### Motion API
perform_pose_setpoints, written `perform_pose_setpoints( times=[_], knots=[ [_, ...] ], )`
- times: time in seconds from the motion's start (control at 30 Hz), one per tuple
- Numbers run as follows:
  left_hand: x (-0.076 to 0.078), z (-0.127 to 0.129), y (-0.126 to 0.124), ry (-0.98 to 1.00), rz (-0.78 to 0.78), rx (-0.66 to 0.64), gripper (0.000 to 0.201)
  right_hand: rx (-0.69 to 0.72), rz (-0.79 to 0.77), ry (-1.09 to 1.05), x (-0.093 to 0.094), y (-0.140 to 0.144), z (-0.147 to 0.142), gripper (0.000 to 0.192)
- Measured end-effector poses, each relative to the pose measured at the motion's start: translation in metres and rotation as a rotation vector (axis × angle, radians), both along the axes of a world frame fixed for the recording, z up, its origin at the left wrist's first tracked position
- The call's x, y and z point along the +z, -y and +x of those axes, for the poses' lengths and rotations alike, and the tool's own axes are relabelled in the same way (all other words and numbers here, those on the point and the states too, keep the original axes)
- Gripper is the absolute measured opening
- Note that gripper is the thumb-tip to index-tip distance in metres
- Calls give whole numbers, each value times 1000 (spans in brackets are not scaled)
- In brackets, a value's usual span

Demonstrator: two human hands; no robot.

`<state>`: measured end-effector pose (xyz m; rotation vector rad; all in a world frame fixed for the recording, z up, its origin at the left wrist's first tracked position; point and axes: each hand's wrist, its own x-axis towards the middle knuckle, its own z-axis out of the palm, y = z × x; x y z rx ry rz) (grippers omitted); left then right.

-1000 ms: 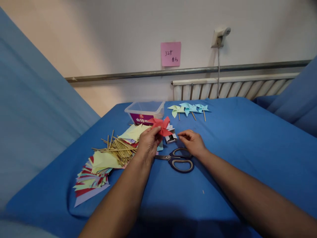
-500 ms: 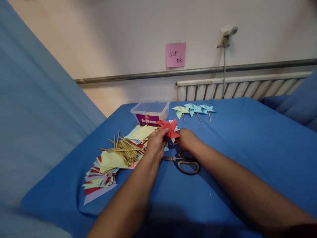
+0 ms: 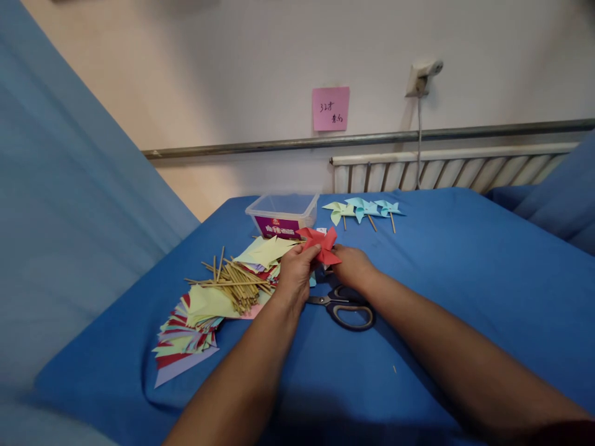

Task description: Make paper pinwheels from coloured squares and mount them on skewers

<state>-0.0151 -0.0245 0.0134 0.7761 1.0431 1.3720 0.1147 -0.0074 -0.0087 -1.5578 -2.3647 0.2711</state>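
A red paper pinwheel (image 3: 320, 243) is pinched in my left hand (image 3: 297, 265), its thumb pressed on the front of the folded blades. Close on the other side, my right hand (image 3: 351, 265) is curled in behind the pinwheel's right edge. Its fingertips are hidden, so I cannot make out what they grip. A small white item (image 3: 321, 230) shows partly behind the red blades. Dark-handled scissors (image 3: 348, 308) lie on the blue cloth just below my hands. Left of them is a heap of thin wooden sticks (image 3: 239, 285), with pale yellow paper pieces (image 3: 267, 249) beside it.
A clear plastic box (image 3: 281, 214) with a purple label stands behind the sticks. Finished pinwheels, one yellow-green (image 3: 341, 210) and two light blue (image 3: 365, 209), lie at the back. A fanned stack of coloured paper (image 3: 188, 337) lies at left. Blue cloth (image 3: 465, 279) covers the table.
The red pinwheel has tilted slightly and shifted a little down and right in the picture. My right hand stays close behind it. The whole view has moved slightly.
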Motion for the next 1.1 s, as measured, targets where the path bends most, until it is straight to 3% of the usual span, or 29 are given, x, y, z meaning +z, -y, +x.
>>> perform_pose_setpoints(
  times=[0.4, 0.6, 0.8, 0.97, 1.1],
  knots=[
    [0, -2, -1, 29, -3, 30, 29, -88, 20, -37, -5, 1, 9, 21],
    [4, -3, 1, 53, -12, 39, 29, -194, 38, -43, -6, 4, 41, 20],
    [6, 1, 3, 33, -7, 21, 25, -155, -43, 32, -21, 11, 79, 19],
    [5, 1, 2, 22, -23, 25, 26, -83, -109, -110, -27, 8, 91, 13],
    [5, 2, 1, 20, -24, 11, 28, -35, -48, -231, -30, 2, 94, 14]
  ],
)
